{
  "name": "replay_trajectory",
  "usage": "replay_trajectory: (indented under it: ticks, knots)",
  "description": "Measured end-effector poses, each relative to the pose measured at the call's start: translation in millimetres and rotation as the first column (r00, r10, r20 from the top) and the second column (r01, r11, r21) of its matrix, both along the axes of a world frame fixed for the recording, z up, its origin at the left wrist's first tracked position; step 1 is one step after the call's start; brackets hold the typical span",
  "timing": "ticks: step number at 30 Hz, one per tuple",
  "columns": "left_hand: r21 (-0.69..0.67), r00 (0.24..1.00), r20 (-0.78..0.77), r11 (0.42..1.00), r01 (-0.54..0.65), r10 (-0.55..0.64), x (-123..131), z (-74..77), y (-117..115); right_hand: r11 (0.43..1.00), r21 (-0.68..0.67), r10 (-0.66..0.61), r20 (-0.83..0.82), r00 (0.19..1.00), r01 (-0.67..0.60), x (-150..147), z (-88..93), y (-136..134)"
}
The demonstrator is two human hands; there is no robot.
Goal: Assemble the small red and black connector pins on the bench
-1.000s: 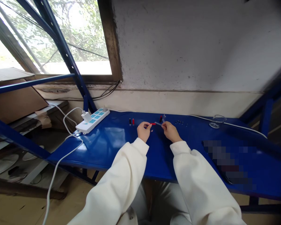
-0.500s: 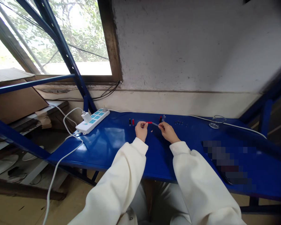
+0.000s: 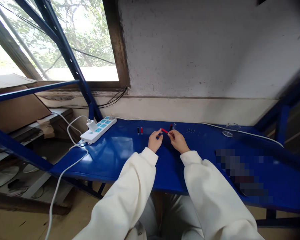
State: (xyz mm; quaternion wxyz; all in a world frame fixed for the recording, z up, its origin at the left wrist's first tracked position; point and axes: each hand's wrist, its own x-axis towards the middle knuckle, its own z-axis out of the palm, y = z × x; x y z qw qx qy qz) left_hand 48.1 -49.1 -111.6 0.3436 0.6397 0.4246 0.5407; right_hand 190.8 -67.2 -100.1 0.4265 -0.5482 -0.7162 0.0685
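My left hand (image 3: 154, 141) and my right hand (image 3: 177, 140) meet over the blue shelf (image 3: 120, 150), fingers pinched. Between them is a small red piece (image 3: 164, 130); both hands pinch it, the left at its left end, the right at a thin clear part on its right end. Just beyond the right hand stand a dark red plug (image 3: 170, 127) and a clear small part (image 3: 174, 126). A black and a red small plug (image 3: 140, 130) stand to the left of my left hand.
A white power strip (image 3: 98, 129) with a plugged white cable (image 3: 65, 166) lies at the shelf's left back. Tiny dark parts (image 3: 192, 131) and a clear glass dish (image 3: 230, 130) sit to the right, with a white wire (image 3: 260, 136) along the back. Blue frame posts flank both sides.
My hands have drawn closer together, and the red piece between them now tilts, with the gap between left and right fingers almost gone.
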Motion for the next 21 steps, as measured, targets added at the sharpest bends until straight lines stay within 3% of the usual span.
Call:
replay_trajectory:
  ticks: [9,16,21]
  knots:
    - [-0.033,0.996,-0.019,0.995,0.091,-0.092,2,7.8,-7,1.000,0.020,-0.013,-0.012,1.000,0.013,0,-0.7,0]
    - [-0.093,0.979,0.177,0.992,-0.087,0.103,-3,12.5,-5,0.998,0.028,0.051,-0.056,0.997,-0.050,-2,0.4,-1]
    - [-0.122,0.972,0.228,0.992,-0.027,0.054,-4,16.6,-4,0.994,-0.004,0.108,-0.071,0.992,-0.108,-3,1.5,-2]
